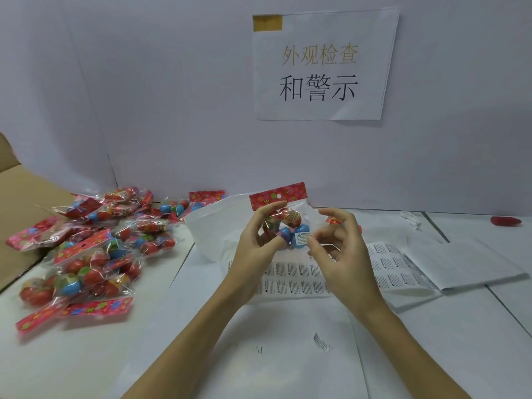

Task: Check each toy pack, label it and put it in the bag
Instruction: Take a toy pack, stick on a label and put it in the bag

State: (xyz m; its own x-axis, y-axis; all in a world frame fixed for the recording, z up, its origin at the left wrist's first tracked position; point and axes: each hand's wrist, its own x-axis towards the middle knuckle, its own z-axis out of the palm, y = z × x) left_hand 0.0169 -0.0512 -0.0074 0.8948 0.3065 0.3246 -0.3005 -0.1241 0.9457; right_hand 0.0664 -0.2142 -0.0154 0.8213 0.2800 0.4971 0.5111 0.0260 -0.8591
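White bag (218, 226) lies behind a raised toy pack (283, 218), above the label sheet (299, 272). Left hand (259, 240) pinches the pack with curled fingers; right hand (336, 249) presses a warning label (303, 238) onto it with thumb and fingertip.

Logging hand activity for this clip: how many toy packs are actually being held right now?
1. The left hand holds one toy pack upright over the white bag, while the right hand applies a warning label. The other packs lie unheld in the pile.
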